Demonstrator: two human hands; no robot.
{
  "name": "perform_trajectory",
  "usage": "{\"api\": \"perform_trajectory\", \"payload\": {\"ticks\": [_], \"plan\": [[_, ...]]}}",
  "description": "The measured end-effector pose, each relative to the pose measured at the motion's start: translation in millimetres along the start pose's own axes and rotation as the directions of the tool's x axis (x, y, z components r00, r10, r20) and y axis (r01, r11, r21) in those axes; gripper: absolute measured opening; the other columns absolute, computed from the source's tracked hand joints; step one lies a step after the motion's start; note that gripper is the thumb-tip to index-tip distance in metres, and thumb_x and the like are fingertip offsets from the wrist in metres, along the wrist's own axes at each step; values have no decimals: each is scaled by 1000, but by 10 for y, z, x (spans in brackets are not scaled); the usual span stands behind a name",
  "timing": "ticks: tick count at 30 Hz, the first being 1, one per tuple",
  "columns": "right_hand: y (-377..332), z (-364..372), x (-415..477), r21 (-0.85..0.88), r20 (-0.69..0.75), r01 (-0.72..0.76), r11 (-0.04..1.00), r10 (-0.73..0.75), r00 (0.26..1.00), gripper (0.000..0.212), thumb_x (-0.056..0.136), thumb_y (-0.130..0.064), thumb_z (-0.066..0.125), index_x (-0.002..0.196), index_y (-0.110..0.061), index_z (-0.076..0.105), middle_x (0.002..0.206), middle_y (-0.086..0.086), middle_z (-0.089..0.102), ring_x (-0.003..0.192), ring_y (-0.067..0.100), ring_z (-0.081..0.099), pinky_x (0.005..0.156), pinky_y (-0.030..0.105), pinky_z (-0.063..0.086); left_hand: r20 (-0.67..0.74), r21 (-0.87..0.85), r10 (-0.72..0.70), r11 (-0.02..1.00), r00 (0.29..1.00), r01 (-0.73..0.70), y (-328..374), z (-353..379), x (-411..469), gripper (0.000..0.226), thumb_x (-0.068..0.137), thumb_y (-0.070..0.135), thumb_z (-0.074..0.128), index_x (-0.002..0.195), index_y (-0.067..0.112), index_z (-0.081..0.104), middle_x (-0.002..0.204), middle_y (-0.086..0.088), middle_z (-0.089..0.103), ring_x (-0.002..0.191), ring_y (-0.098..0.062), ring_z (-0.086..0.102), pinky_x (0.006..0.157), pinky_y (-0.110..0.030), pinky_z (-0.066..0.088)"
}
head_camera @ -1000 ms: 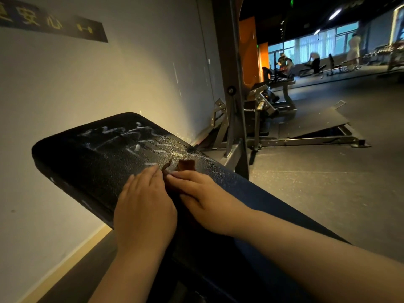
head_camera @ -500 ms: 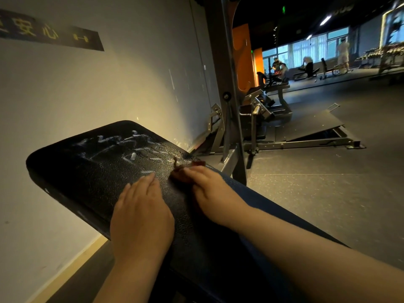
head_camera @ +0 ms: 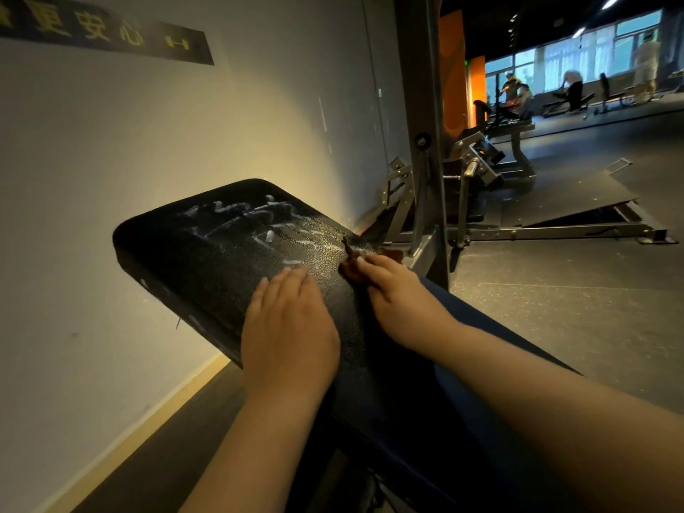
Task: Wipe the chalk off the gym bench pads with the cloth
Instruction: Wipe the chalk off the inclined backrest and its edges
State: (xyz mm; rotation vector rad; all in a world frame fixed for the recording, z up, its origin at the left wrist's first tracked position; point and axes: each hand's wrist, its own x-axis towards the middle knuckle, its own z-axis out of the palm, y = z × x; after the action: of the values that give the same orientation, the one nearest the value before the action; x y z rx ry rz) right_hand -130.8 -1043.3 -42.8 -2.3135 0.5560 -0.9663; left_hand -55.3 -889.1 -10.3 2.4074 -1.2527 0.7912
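A black bench pad (head_camera: 177,253) slopes up toward the wall, with white chalk marks (head_camera: 255,224) scrawled over its upper half. My left hand (head_camera: 288,323) lies flat on the pad, fingers straight, just below the chalk. My right hand (head_camera: 396,294) presses a small brown cloth (head_camera: 351,270) against the pad near its right edge, fingers laid over it. Most of the cloth is hidden under those fingers.
A pale wall (head_camera: 111,161) with a dark sign stands close on the left. A grey steel upright (head_camera: 425,142) and machine frame (head_camera: 555,231) sit just beyond the pad's right edge. Several people (head_camera: 514,90) move about far across the dark gym floor.
My right hand has slid the cloth to the right across the pad, away from my left hand. The left hand has stayed flat in about the same spot.
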Motion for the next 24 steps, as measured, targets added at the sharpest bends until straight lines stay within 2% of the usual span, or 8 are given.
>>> {"api": "perform_trajectory", "payload": {"ticks": [4, 7, 10, 12, 16, 18, 22, 24], "plan": [[-184, 28, -312, 80, 115, 258, 963, -266, 957, 51, 98, -2, 50, 144, -23, 54, 153, -11, 41, 141, -1, 29, 115, 7, 13, -7, -17, 10, 1000, 1000, -11, -29, 21, -3, 48, 100, 22, 39, 147, 15, 46, 155, 0, 42, 147, -17, 30, 124, -39, 15], [26, -138, -304, 48, 195, 309, 950, -312, 930, 54, 99, -3, 50, 146, -30, 51, 151, -15, 40, 140, -3, 31, 118, 12, 16, -3, -18, 13, 1000, 1000, -13, -34, 29, 1, 48, 99, 23, 40, 145, 15, 49, 153, 0, 45, 146, -17, 32, 124, -39, 16], [248, -137, -31, -3, 34, 72, 997, -72, 997, 52, 100, -6, 46, 147, -30, 48, 155, -9, 37, 144, 11, 32, 124, 33, 21, 7, -14, 22, 1000, 1000, -22, -21, 15, 3, 47, 97, 24, 44, 143, 15, 52, 151, 0, 48, 144, -18, 36, 124, -40, 17], [172, -50, 41, 8, -48, -44, 999, 45, 998, 52, 99, -7, 45, 147, -28, 49, 157, -6, 37, 147, 19, 30, 124, 30, 16, 4, 3, 45, 999, 999, -45, -24, 12, 7, 46, 94, 24, 46, 138, 16, 57, 147, 1, 52, 141, -18, 41, 122, -42, 22], [-93, 0, -356, 25, 57, 213, 977, -214, 975, 53, 97, -3, 49, 145, -26, 53, 154, -10, 40, 141, -1, 28, 112, 5, 11, -44, -23, 135, 990, 990, -136, -56, 54, 23, 38, 87, 18, 55, 122, 16, 69, 132, 2, 65, 128, -19, 56, 114, -47, 35], [-7, -130, -485, 21, 153, 296, 955, -296, 943, 53, 100, -7, 49, 146, -33, 50, 153, -18, 37, 138, -10, 25, 111, 3, 13, -44, -28, 150, 988, 988, -151, -55, 61, 29, 35, 87, 16, 57, 120, 17, 70, 130, 2, 66, 128, -18, 57, 114, -47, 36], [319, -214, -209, -8, 52, 41, 999, -41, 998, 50, 102, -11, 44, 146, -34, 48, 155, -14, 36, 143, 8, 31, 122, 28, 21, -8, -25, 143, 989, 990, -143, -30, 33, 34, 36, 91, 15, 57, 126, 19, 67, 136, 4, 62, 133, -16, 52, 118, -45, 30], [253, -130, -117, -8, -69, -90, 996, 89, 994, 49, 101, -9, 43, 147, -27, 50, 156, -8, 38, 145, 16, 32, 119, 24, 18, -6, -10, 145, 989, 989, -145, -26, 37, 27, 36, 93, 19, 56, 128, 19, 66, 138, 5, 61, 134, -15, 50, 119, -44, 28]]}}
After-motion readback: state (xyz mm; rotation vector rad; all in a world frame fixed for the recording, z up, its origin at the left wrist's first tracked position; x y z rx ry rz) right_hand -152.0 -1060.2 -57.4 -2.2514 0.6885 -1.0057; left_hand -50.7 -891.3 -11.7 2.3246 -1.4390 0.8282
